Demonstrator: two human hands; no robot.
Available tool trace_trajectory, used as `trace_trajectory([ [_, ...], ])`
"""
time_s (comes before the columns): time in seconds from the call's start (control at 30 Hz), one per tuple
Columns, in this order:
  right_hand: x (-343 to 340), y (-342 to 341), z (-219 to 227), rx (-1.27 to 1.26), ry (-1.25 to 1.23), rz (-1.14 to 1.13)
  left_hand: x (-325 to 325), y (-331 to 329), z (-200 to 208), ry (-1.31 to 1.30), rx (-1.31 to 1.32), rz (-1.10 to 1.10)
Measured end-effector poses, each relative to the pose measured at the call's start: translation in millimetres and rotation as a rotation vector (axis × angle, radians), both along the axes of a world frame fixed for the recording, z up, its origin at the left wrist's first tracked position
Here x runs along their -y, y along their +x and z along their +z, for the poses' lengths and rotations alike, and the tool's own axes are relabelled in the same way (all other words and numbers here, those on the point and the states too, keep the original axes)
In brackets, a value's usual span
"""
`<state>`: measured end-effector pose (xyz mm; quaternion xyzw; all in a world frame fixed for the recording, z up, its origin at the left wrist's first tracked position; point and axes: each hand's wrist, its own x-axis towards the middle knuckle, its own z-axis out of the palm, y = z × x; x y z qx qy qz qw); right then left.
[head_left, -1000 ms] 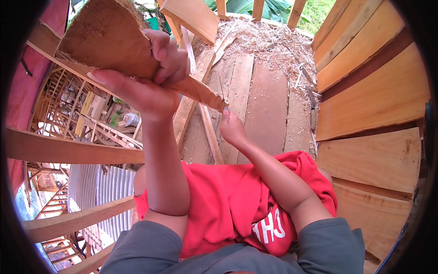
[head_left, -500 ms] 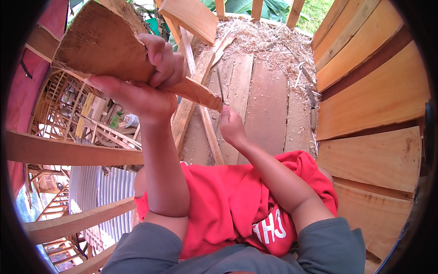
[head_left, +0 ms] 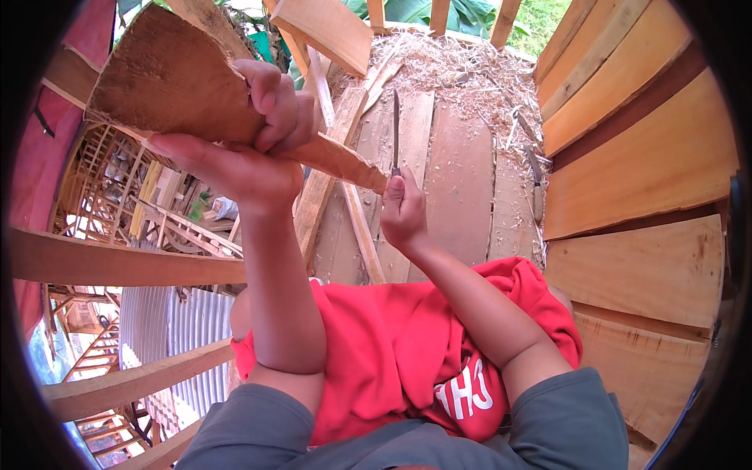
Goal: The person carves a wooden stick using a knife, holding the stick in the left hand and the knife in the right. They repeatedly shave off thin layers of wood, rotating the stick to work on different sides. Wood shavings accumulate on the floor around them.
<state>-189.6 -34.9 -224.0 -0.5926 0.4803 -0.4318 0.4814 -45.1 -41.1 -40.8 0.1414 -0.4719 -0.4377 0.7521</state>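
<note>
My left hand [head_left: 258, 157] is wrapped round a roughly carved wooden piece [head_left: 168, 86], raised at the upper left. Its broad, flat end spreads out beyond my fingers on the left, and its narrower handle-like end slants down to the right. My right hand [head_left: 404, 211] is closed round the handle of a knife [head_left: 396, 137]. The slim dark blade points away from me, just right of the narrow end of the wood. My right fist is close by that end; whether they touch, I cannot tell. The part of the wood inside my left grip is hidden.
Wood shavings [head_left: 470, 86] cover the far floorboards [head_left: 462, 188]. A second, curved blade with a handle [head_left: 537, 188] lies along the right side. Boards [head_left: 627, 270] wall the right; loose wooden strips [head_left: 337, 141] lie ahead. Rails [head_left: 125, 262] run along the left. Red cloth [head_left: 376, 337] covers my lap.
The knife in my right hand has swung more upright, its blade lifting off the narrow end of the wood. My right hand has shifted slightly right; my left hand stays nearly still.
</note>
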Motion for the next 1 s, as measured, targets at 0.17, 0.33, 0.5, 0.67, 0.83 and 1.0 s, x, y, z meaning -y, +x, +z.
trace_trajectory([
  [0.17, 9.6, 2.7, -34.7, -0.288, 0.09, 0.016, 3.5, -4.4, 1.5, 0.003, 0.041, 0.061],
  [0.33, 14.2, 6.3, -50.5, -0.188, 0.309, 0.063, 3.4, -11.2, 6.5, 0.052, 0.033, 0.087],
  [0.5, 12.4, 0.9, -16.7, -0.097, 0.127, 0.043, -4.1, -0.9, 5.0, 0.13, 0.099, 0.239],
  [0.67, 15.7, 4.6, -45.1, -0.369, 0.099, 0.049, -0.4, -9.4, 10.8, 0.125, 0.119, 0.257],
  [0.83, 4.6, -0.5, -45.9, -0.154, -0.033, 0.042, -2.4, -12.7, 8.1, 0.126, 0.118, 0.266],
  [1.0, 11.9, 3.9, -9.2, -0.245, -0.005, 0.092, -4.3, 1.1, 5.7, 0.132, 0.103, 0.271],
])
